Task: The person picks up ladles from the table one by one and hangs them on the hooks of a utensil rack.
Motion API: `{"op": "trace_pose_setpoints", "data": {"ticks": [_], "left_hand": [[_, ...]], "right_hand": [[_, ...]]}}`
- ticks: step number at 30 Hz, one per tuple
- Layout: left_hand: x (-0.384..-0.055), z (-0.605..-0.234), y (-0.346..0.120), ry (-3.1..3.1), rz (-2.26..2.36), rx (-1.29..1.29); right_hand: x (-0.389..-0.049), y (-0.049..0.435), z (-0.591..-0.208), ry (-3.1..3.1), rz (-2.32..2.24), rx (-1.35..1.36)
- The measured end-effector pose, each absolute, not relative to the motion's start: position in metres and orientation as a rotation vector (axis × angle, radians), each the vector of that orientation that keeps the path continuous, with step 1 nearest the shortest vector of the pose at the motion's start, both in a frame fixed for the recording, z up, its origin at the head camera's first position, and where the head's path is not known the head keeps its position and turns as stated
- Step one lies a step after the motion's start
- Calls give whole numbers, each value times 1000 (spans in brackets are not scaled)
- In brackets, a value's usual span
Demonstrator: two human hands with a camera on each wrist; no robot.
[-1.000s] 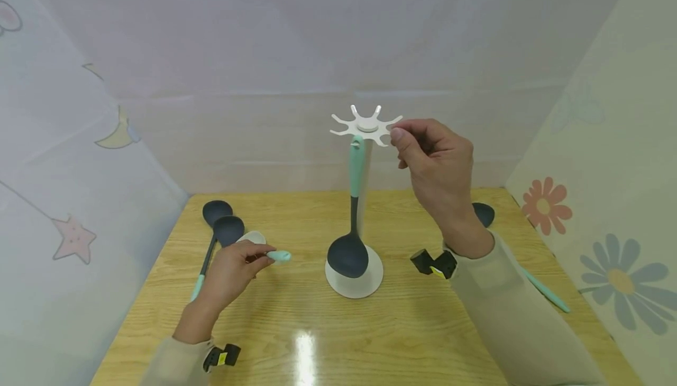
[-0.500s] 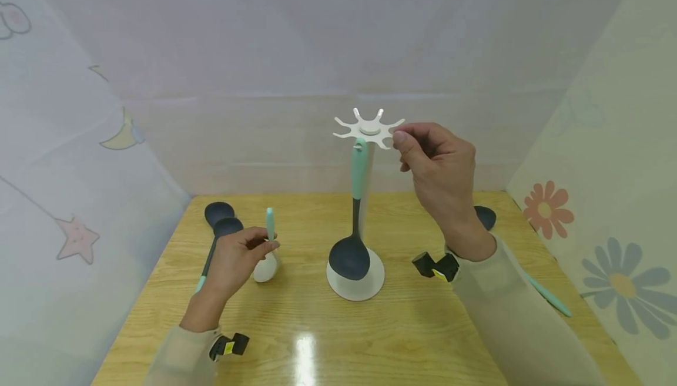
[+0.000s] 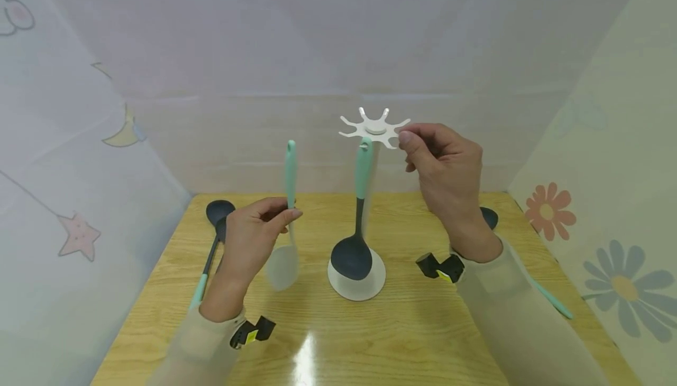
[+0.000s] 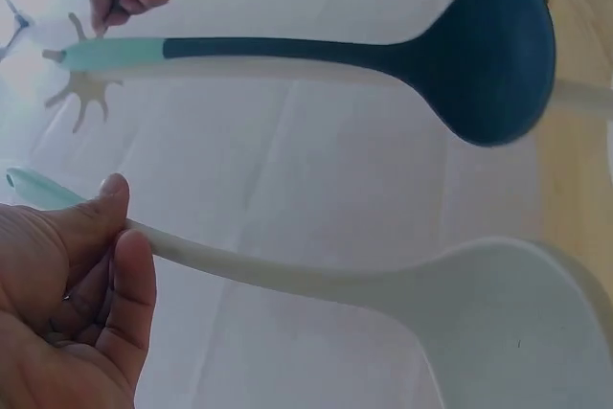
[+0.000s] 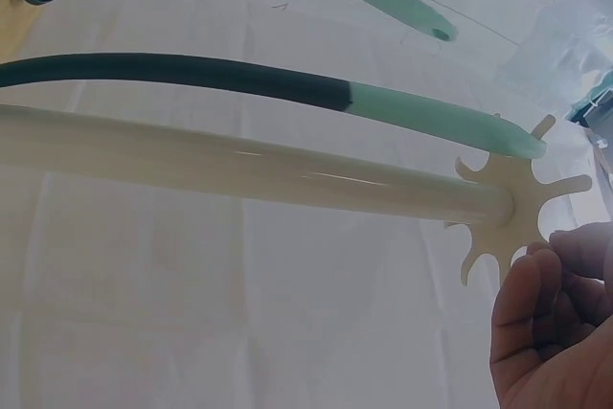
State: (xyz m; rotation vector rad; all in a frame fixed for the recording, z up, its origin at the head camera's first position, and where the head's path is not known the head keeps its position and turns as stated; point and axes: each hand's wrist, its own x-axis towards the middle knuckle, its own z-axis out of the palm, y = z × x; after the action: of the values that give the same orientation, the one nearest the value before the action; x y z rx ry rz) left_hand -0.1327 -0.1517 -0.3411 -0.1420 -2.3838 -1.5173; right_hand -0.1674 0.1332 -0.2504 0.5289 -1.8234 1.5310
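While one dark ladle point(image 3: 351, 258) hangs by its handle from the white rack point(image 3: 376, 128), the white spoon point(image 3: 282, 268) is not yet hung: the person's left hand point(image 3: 251, 239) holds it in the air over the table point(image 3: 391, 339), left of the rack and apart from it, thumb and fingers pinching about where mint handle meets pale stem. The right hand point(image 3: 449, 168) pinches a prong at the rack's top. Two dark utensils point(image 3: 219, 211) on the left and a third utensil point(image 3: 552, 301), partly behind the right forearm point(image 3: 518, 309), lie unhung, so the work looks to be in its early part. The white spoon's long axis is nearly upright, holed handle end up, bowl down and slightly leftward.
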Motion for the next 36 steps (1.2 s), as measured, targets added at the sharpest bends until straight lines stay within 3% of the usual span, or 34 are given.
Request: {"op": "trace_pose_setpoints", "data": {"ticks": [12, 36], "left_hand": [[-133, -308, -117, -2456, -1547, -215], [-150, -309, -110, -2453, -1661, -320]], "right_hand": [[-165, 136, -248, -1837, 1525, 520], [-163, 138, -249, -1833, 1513, 537]]}}
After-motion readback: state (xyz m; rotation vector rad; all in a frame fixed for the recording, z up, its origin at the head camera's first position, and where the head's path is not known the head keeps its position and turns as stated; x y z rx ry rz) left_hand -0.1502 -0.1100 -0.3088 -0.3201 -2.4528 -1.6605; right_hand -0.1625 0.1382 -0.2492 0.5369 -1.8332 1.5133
